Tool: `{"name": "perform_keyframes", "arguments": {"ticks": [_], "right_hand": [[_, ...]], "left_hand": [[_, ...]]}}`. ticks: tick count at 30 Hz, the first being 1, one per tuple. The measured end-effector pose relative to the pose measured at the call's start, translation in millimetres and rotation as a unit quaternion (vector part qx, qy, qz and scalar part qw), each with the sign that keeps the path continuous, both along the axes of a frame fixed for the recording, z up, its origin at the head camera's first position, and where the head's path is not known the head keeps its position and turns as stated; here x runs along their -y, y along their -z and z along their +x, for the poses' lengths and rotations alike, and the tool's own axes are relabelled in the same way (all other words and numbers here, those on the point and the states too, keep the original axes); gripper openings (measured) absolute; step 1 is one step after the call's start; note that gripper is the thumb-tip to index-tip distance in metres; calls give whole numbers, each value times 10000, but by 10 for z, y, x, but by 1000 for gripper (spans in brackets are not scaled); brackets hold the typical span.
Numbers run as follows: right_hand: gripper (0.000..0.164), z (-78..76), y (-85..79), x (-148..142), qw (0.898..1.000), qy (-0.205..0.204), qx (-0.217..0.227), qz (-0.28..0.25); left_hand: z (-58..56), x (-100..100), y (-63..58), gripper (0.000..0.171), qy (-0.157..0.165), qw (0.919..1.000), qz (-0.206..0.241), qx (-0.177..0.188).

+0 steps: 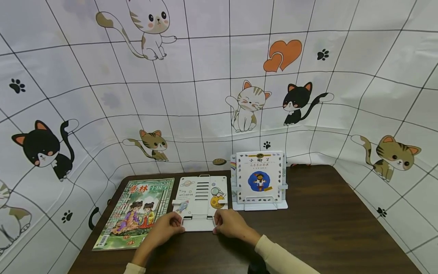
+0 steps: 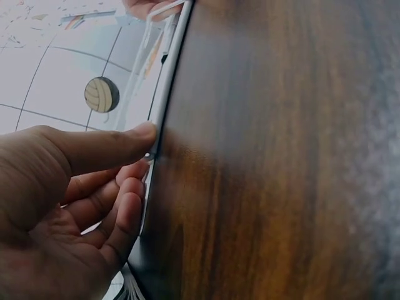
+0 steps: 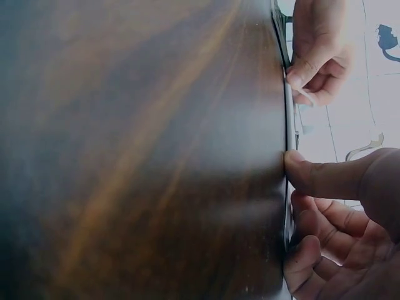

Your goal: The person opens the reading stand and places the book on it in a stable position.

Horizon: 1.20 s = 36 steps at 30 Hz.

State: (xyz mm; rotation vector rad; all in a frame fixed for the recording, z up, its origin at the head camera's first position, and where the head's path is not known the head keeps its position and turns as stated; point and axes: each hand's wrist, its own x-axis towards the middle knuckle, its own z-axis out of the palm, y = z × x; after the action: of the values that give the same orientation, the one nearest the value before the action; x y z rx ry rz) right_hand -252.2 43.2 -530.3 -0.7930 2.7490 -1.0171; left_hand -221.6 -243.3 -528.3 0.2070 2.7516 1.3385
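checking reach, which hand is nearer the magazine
Left: the left hand is beside the magazine; the right hand is farther right, across the Tiny universe book stand.

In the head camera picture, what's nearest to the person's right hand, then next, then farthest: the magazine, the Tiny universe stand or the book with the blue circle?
1. Tiny universe stand: touching, held at its near right corner by the right hand.
2. Book with the blue circle: behind the hand, slightly right.
3. Magazine: farthest, over on the left.
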Motion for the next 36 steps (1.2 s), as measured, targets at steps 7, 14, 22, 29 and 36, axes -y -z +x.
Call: {"name": "perform_keyframes", "arguments": {"ticks": [7, 14, 22, 29, 36], "right_hand": [[32, 1, -22, -6, 9999, -50, -98, -98], [34, 4, -33, -20, 9995, -55, -201, -232], [33, 1, -27, -28, 9996, -62, -214, -198], [33, -5, -25, -25, 9997, -59, -222, -110], [20, -52, -86, -124, 9986, -320, 127, -403]], "left_hand": [[1, -14, 3, 25, -123, 9999, -49, -17], [-25, -27, 19, 26, -63, 9998, -70, -182], [-49, -17, 52, 27, -10, 9997, -93, -228], [-55, -7, 74, 27, 4, 9998, -40, -204], [-105, 123, 65, 25, 428, 9985, 331, 129]]}}
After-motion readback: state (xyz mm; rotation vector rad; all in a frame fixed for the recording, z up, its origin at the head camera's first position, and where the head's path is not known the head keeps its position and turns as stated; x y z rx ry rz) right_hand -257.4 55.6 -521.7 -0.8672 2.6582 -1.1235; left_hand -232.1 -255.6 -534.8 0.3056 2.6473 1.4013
